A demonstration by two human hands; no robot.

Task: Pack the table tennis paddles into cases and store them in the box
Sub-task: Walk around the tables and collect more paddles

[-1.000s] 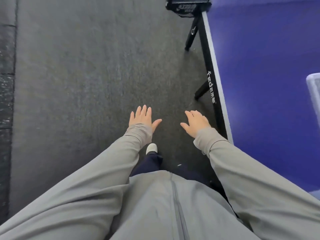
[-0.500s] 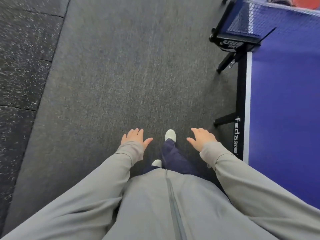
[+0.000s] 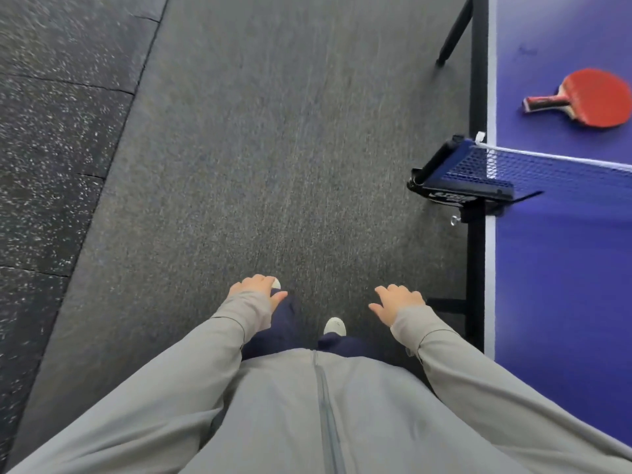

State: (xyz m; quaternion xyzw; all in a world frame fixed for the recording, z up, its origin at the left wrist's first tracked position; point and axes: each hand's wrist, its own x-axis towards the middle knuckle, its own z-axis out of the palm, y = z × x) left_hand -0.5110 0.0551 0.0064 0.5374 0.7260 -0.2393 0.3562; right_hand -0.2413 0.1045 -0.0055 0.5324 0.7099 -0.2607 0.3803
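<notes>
A red table tennis paddle [image 3: 593, 97] with a red and black handle lies flat on the blue table [image 3: 561, 275] at the upper right, beyond the net. My left hand [image 3: 258, 290] and my right hand [image 3: 396, 302] hang in front of my body over the grey floor, both empty with loosely curled fingers. Both hands are well short of the paddle and to its left. No case and no box is in view.
The net [image 3: 533, 167] crosses the table, and its black clamp [image 3: 455, 189] juts out over the floor to my right. Black table legs [image 3: 453, 35] stand along the table's edge. Grey carpet [image 3: 273, 165] lies ahead, with speckled black mats [image 3: 51, 131] on the left.
The view has moved forward along the table's side: the net clamp has come much closer and the red paddle has come fully into view. Both hands stay empty and have curled a little.
</notes>
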